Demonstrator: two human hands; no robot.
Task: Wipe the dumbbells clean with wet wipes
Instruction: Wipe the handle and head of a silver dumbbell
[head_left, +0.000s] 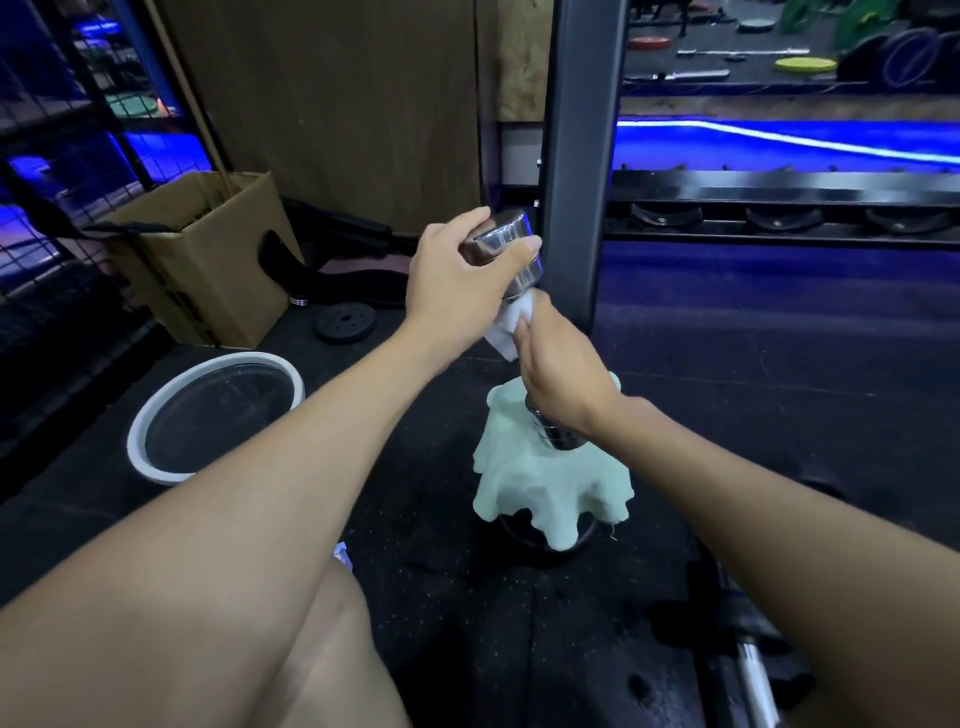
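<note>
Fingers of the left hand (457, 275) curled over the upper head of a shiny chrome dumbbell (506, 254), thumb on its near side, holding it upright and slightly tilted. The right hand (563, 374) was wrapped round the dumbbell's handle just below, pressing a crumpled white wet wipe (506, 325) against the metal; the wipe bulged out between the two hands, which sat close together, one above the other. The dumbbell's lower chrome head showed under the right wrist and rested on a pale green cloth (550, 478) draped over a dark round object whose nature could not be told.

The whole stack stood on a black rubber gym floor (779, 415), just in front of a black steel upright post (576, 156). To the left lay a round white-rimmed basin (156, 410) with a dark inside, and behind it an open brown cardboard box (218, 280). A small black weight plate (345, 322) lay flat on the floor near the box. At lower right a chrome bar (756, 680) lay on the floor beside the right forearm. A black dumbbell rack (779, 208) ran across the right background.
</note>
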